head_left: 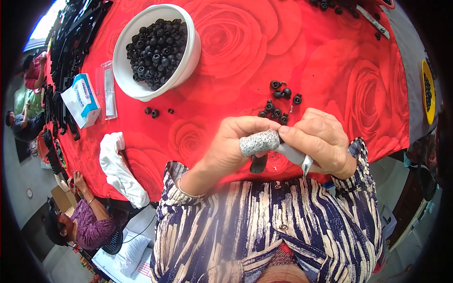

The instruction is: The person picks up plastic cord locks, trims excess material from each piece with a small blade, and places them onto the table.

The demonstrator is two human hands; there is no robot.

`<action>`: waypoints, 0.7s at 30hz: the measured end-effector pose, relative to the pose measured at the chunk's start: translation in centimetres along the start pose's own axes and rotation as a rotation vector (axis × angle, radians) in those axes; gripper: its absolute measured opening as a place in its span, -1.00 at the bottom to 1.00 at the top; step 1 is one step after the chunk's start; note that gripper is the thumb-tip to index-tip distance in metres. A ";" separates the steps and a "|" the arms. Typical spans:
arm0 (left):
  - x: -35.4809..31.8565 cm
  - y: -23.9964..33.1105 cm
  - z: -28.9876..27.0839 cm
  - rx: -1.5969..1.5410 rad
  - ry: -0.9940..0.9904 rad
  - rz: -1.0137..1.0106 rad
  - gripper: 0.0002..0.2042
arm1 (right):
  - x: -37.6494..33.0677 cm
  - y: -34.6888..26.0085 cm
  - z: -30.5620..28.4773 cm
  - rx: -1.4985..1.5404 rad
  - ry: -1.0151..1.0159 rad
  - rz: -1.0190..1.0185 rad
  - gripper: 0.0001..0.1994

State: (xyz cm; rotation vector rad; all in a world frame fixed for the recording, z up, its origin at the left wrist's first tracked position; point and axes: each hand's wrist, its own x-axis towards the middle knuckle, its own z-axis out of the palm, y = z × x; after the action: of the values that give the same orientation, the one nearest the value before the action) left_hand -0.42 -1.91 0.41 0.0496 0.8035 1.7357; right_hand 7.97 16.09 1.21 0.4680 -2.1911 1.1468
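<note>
My left hand and my right hand meet at the fingertips, close to my body over the table's near edge. Both are closed in a pinch around a small black part, mostly hidden by the fingers. A speckled grey fabric sleeve wraps a finger of my left hand. Beneath my right fingers show a grey wrapping and a pale pointed end. Some dark thing hangs below the sleeve; its kind is unclear. Just beyond my hands lie several black round hollow parts.
A white bowl heaped with black round parts stands at the far left. Near it are a blue-white box, a clear packet and a white cloth. Black strips pile along the left edge. A marker lies far right; co-workers sit left.
</note>
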 end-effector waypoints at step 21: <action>0.3 0.4 -0.2 -0.012 -0.030 0.098 -0.79 | 0.5 0.5 -2.0 0.503 -0.236 0.590 -0.71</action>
State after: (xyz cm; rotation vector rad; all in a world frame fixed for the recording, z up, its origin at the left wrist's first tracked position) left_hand -0.87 -1.81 0.39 0.1085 0.7798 1.8273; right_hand 8.00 18.00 2.14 0.1547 -2.3002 2.0754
